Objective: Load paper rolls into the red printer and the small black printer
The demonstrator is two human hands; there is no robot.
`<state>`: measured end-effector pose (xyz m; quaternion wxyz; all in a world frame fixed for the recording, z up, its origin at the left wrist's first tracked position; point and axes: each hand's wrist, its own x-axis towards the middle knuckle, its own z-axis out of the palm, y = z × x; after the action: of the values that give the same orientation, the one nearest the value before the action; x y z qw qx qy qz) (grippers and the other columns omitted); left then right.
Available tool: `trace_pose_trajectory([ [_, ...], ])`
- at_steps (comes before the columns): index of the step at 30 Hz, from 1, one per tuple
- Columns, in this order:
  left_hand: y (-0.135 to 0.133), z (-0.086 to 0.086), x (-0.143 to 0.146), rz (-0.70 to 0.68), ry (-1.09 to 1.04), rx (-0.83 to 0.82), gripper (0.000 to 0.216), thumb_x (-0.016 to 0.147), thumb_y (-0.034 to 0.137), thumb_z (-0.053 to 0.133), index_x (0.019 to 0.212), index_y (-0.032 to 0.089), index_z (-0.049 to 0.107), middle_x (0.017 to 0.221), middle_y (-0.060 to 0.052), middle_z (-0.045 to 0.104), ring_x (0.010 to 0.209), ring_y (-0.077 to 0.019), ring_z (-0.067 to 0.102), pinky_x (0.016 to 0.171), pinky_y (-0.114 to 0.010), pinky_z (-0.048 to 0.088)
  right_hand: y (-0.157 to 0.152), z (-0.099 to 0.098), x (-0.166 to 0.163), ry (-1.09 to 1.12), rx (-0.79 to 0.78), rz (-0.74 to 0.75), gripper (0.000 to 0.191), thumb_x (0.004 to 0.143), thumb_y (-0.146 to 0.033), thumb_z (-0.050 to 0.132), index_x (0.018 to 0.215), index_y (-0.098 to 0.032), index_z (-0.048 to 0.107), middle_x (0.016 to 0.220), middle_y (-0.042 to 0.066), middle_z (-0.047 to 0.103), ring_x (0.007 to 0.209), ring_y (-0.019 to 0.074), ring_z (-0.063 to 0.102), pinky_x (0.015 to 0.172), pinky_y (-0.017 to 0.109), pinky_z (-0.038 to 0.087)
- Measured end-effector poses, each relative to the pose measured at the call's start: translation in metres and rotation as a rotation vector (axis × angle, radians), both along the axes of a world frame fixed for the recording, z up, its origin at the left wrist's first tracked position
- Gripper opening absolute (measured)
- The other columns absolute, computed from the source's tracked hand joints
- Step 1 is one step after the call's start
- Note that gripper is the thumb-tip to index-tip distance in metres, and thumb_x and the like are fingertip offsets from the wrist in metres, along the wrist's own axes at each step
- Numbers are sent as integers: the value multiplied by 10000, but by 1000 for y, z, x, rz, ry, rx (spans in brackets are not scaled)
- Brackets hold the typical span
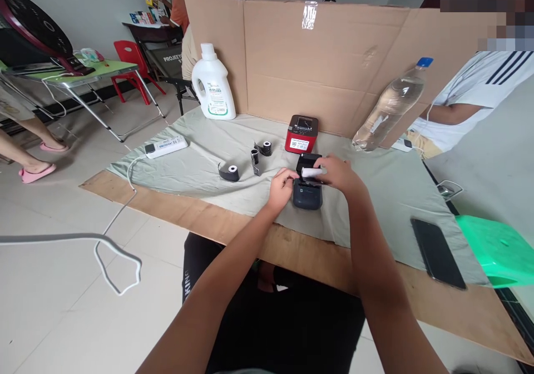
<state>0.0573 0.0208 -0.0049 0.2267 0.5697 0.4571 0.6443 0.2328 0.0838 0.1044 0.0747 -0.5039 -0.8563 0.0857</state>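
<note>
A small dark blue label printer stands on the grey-green cloth with its black lid raised. A white paper roll is at the open compartment, its right end gripped by my right hand. My left hand is closed, its fingertips at the printer's left side near the lid. Behind the printer sits a red and black boxy device with a white label. Several small black-and-white rolls lie to the left, among them a partly unwound roll and an upright roll.
A cardboard screen rises behind, with a white detergent jug and a leaning water bottle before it. A power strip lies left, a phone right. A green plastic stool stands beyond the right edge. Other people are nearby.
</note>
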Motion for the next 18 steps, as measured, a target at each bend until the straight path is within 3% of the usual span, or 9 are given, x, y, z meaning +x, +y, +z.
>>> trace_pose_trajectory([
  [2,0,4,2,-1,-97,-41,172,929,200,550,965,191,718,923,-32,690,858,-156,620,782,-266,470,-7,10,2,103,5,77,249,793,-192,614,1022,-203,711,1050,89,692,915,245,627,837,361,408],
  [5,0,6,4,-46,-210,-77,281,936,422,657,1083,189,711,911,-26,693,812,-140,605,764,-260,458,-18,17,-1,193,-9,168,199,772,-155,575,946,-200,662,919,53,712,813,219,617,731,319,392],
  [10,2,8,1,-75,-324,-101,417,836,552,764,1014,177,714,791,2,649,725,-124,572,723,-261,453,-24,16,-8,263,-18,237,179,753,-142,563,912,-211,609,911,43,685,779,203,592,687,306,378],
  [18,4,12,-1,-200,-334,-136,478,863,653,690,863,175,675,610,37,558,612,-119,530,660,-267,425,-27,18,-12,394,-174,265,244,792,-175,572,1028,-239,581,858,0,632,767,190,584,693,305,410],
])
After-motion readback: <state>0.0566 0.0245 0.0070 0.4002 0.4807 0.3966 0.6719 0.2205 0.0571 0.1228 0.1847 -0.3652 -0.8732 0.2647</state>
